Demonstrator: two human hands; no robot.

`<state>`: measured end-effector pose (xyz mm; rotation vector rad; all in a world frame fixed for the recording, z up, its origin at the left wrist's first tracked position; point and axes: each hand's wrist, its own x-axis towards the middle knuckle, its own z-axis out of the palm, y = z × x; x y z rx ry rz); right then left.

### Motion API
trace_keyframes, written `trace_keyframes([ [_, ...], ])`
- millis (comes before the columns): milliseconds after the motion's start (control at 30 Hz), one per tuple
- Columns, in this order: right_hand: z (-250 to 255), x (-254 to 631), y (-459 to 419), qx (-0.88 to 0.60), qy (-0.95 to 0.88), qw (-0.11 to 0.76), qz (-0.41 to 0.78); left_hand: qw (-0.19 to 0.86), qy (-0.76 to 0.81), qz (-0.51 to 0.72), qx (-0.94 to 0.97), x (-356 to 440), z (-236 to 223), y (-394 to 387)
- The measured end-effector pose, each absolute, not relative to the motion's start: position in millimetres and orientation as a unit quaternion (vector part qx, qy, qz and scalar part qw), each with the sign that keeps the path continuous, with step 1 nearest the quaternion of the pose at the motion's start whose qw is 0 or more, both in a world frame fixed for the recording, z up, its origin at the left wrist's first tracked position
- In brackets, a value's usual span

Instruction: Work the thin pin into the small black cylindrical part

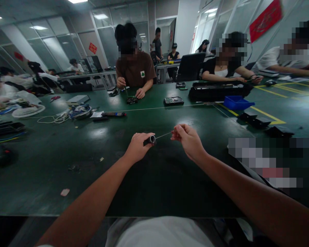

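Observation:
My left hand (137, 146) is closed round a small dark cylinder with a silver end, a screwdriver handle (150, 140), held above the green table (98, 164). A thin metal shaft (163, 135) runs from that silver end to the right. My right hand (186, 137) pinches the far tip of the shaft between thumb and fingers. Both hands hover over the middle of the table, close to each other.
Across the table a person in a brown shirt (135, 70) works on a small black device (132, 100); another black device (173, 101) lies beside it. A blue bin (237, 102), black trays (218, 91), cables (54, 119) and a white fan (28, 110) lie around. Other people sit at the left and right.

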<state>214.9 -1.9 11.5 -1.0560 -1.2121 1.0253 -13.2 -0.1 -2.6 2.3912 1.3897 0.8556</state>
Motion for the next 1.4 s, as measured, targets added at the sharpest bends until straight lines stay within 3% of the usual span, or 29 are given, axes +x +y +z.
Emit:
trace_keyframes([
  [200,13.0,213.4,-8.3,-0.468,-0.599,0.563,0.324,0.139,0.505,0.294,0.800,-13.6,-4.2,-0.8],
  [467,13.0,215.5,-8.9,-0.459,-0.613,0.567,0.303,0.189,0.514,0.373,0.749,-14.3,4.1,-3.1],
  [633,15.4,215.8,-9.4,-0.458,-0.622,0.562,0.296,0.252,0.502,0.299,0.772,-21.6,17.3,-9.4],
  [933,14.9,216.3,-9.2,-0.455,-0.622,0.559,0.304,0.276,0.419,0.108,0.858,-29.5,28.8,-12.6],
  [1200,14.3,215.6,-8.9,-0.452,-0.624,0.560,0.305,0.333,0.360,0.065,0.869,-33.1,30.8,-15.3],
  [1400,14.8,215.5,-9.8,-0.454,-0.630,0.553,0.303,0.313,0.363,0.035,0.877,-31.4,27.7,-15.2],
])
